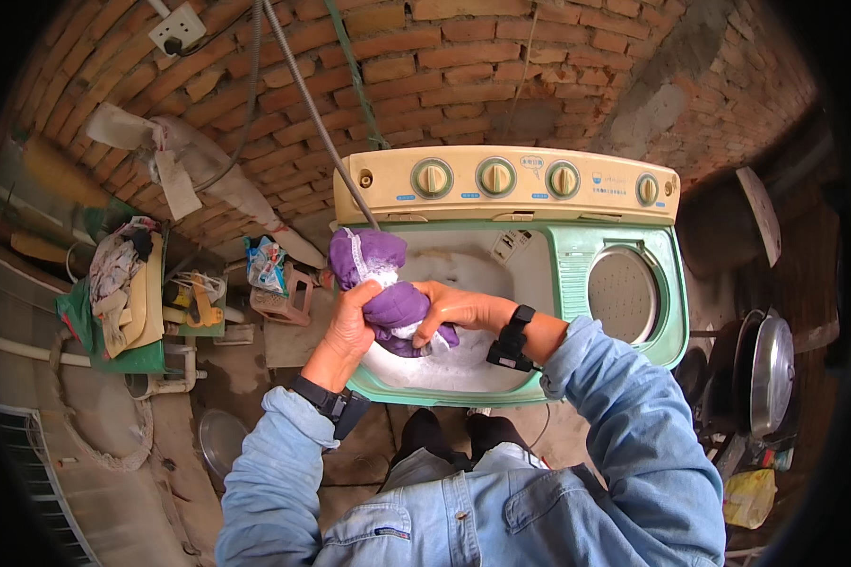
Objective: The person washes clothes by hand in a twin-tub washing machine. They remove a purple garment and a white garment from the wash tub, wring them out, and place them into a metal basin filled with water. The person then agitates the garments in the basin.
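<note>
A bunched purple cloth item with white trim [396, 303] is gripped in both hands over the left part of a twin-tub washing machine [440, 388]. My left hand [342, 332] holds it from the left, thumb on top. On the right, my right hand [448, 312] clasps its lower part. White suds cling to the cloth. Below lies the wash tub [535, 283], with whitish foamy water. The round spin tub [620, 294] is at the machine's right, its lid raised or absent; I cannot tell which. Knobs [497, 177] line the cream control panel.
A grey corrugated hose [319, 113] runs down to the wash tub's left edge. To the left are a pink plastic stool [284, 301] with a packet on it and a stand piled with cloths [117, 262]. Metal pot lids [771, 375] stand at the right. A brick wall [461, 78] rises behind.
</note>
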The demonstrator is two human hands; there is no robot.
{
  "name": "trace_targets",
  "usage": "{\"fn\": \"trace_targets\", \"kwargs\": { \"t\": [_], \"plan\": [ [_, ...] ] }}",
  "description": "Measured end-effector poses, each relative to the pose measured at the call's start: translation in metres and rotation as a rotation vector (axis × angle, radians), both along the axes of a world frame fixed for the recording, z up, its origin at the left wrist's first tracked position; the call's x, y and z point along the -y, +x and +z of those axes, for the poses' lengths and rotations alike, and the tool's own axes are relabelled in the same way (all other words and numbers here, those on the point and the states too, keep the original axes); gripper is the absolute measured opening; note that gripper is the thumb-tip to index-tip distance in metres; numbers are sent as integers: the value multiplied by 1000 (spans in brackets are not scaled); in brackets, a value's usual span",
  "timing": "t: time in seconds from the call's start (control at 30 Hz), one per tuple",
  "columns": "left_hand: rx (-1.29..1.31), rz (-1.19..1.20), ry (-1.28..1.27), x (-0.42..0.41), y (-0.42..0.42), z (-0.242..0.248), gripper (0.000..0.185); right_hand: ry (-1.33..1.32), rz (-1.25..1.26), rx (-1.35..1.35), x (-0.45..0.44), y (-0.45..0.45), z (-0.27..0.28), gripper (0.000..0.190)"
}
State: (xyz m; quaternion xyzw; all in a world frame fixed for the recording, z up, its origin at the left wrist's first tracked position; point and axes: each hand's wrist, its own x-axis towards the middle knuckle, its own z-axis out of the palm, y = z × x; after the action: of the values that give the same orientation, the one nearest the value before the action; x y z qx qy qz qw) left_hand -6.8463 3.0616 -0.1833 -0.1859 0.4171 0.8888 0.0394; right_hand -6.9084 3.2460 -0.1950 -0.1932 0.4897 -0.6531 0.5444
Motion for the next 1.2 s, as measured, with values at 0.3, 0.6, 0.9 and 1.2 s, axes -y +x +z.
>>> {"fn": "trace_targets", "kwargs": {
  "t": [0.3, 0.6, 0.9, 1.2],
  "plan": [
    [-73, -152, -169, 4, 9, -17, 41, 78, -153, -323, 1, 15, -23, 78],
    [-312, 81, -514, 13, 70, 26, 33, 240, 157, -415, -31, 15, 11, 139],
    [-149, 394, -1336, 221, 309, 73, 53, 475, -307, -675, -99, 62, 103, 71],
    [1106, 184, -1602, 370, 534, -72, 32, 680, -713, -665, -30, 190, 167, 45]
  ]
}}
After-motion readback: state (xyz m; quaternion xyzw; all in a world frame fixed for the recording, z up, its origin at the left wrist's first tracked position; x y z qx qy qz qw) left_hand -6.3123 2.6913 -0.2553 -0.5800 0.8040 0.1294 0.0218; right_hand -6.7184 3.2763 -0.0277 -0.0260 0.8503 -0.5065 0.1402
